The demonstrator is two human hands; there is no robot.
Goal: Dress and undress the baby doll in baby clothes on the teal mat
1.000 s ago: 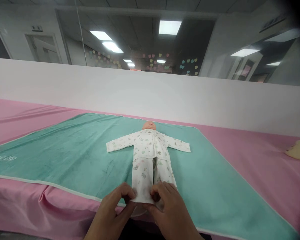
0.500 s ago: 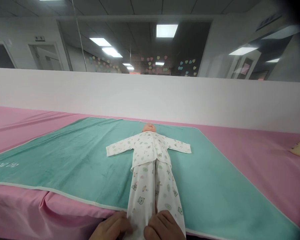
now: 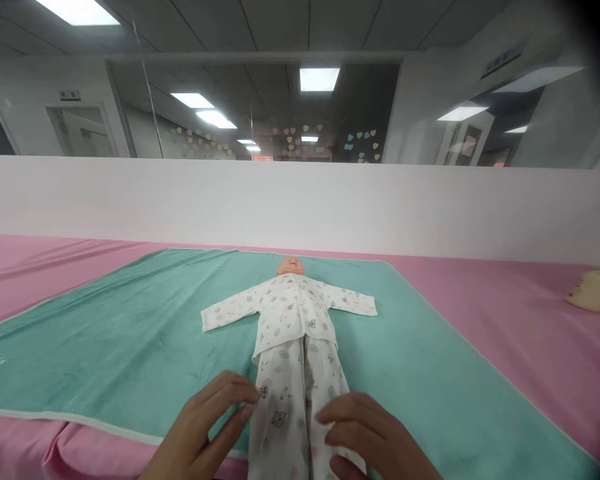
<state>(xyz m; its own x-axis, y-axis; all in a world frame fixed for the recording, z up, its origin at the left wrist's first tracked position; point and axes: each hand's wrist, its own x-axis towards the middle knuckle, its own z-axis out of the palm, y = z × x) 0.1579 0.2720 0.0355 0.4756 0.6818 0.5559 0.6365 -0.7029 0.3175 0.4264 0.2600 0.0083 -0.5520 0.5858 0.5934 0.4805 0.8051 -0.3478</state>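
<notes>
A baby doll (image 3: 291, 266) lies on its back on a green blanket (image 3: 420, 373), its head toward the wall. It wears a white printed long-sleeved top (image 3: 295, 310), arms spread to both sides, and matching white trousers (image 3: 280, 427). My left hand (image 3: 210, 413) is beside the left trouser leg, fingers apart and bent, with the fingertips at the fabric's edge. Over the right trouser leg is my right hand (image 3: 370, 430), its fingers parted and curved. Neither hand grips anything. The trouser ends run out of the bottom of the view.
Under the blanket, a pink cloth (image 3: 480, 287) covers the table. At the right edge stands a pale yellow object (image 3: 595, 290), partly cut off. A low white wall (image 3: 290, 207) with a glass pane (image 3: 270, 107) above it borders the far side.
Both hands have let go of the trouser legs and moved up toward the doll's body, their fingers opening. The camera view has tilted slightly upward.
</notes>
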